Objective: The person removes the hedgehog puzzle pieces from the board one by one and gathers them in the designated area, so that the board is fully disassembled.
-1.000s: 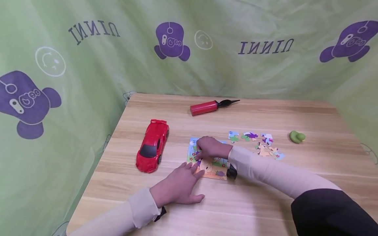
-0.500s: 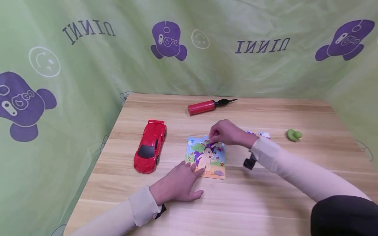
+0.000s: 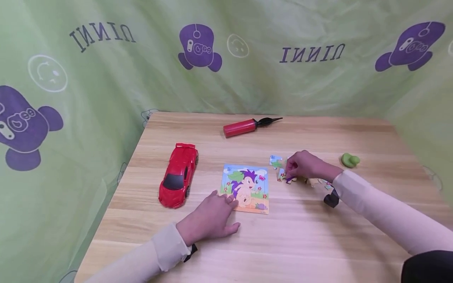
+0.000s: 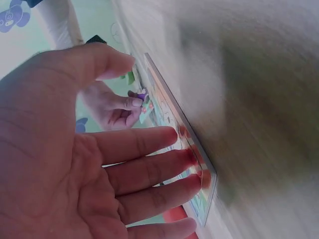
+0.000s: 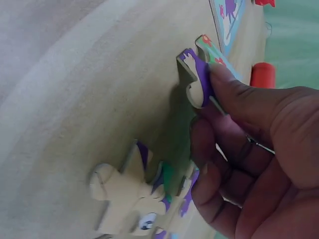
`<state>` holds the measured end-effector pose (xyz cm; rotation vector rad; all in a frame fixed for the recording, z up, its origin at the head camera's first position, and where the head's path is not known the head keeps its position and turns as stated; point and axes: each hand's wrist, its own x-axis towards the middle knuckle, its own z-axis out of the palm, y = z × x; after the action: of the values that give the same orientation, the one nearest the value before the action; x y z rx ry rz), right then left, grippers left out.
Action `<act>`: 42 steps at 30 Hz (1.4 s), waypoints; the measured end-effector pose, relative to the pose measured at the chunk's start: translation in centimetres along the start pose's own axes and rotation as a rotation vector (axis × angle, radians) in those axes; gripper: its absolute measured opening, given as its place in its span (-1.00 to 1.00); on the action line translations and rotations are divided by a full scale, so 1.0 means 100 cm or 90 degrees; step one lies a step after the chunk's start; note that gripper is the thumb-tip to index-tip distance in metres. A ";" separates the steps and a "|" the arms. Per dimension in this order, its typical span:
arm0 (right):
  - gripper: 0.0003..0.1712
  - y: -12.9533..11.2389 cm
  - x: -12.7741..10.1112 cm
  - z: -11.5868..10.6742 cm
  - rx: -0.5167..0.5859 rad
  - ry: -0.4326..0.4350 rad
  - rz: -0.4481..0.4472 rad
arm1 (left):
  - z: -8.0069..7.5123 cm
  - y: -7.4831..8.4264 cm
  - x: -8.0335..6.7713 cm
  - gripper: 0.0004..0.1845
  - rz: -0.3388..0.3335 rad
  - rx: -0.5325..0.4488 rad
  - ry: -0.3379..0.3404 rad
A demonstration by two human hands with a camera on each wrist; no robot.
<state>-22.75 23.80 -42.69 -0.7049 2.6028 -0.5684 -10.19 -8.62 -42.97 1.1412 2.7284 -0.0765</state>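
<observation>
The puzzle board (image 3: pixel 245 188) lies under the left hand (image 3: pixel 209 219), whose flat, straight fingers should keep pinning its near corner. Well to its right, the right hand (image 3: pixel 304 166) pinches a puzzle piece (image 5: pixel 199 74); best lifted clear of the loose pieces (image 5: pixel 137 199) beneath the palm.

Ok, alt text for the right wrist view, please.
The right hand pinches a purple and green puzzle piece just above the wooden table. More loose pieces lie on the wood below it; the puzzle board shows at the top edge.
</observation>
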 end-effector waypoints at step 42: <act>-0.51 -0.098 0.003 0.065 -0.107 -0.026 -0.043 | 0.015 -0.023 0.022 -0.46 0.007 -0.130 0.011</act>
<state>-16.22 14.06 -43.63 -0.8513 2.6181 -0.3521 -13.08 -8.86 -44.89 1.1035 2.6700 0.2088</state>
